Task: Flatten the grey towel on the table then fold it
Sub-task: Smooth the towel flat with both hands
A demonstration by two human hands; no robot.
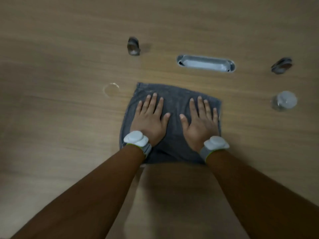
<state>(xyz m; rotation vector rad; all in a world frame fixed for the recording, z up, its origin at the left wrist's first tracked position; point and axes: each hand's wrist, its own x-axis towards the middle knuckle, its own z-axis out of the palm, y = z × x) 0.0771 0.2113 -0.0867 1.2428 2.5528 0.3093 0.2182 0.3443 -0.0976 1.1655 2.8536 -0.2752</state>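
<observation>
Left hand (149,118) and right hand (200,121) pressed flat, fingers spread, on grey towel (174,100); sliding palms risked bunching it.

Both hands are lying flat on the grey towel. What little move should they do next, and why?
Probably slide the left hand and right hand apart toward the side edges of the grey towel, to smooth it. Both lie flat, fingers straight, near its middle on the table; neither holds an edge, so folding seems premature.
</observation>
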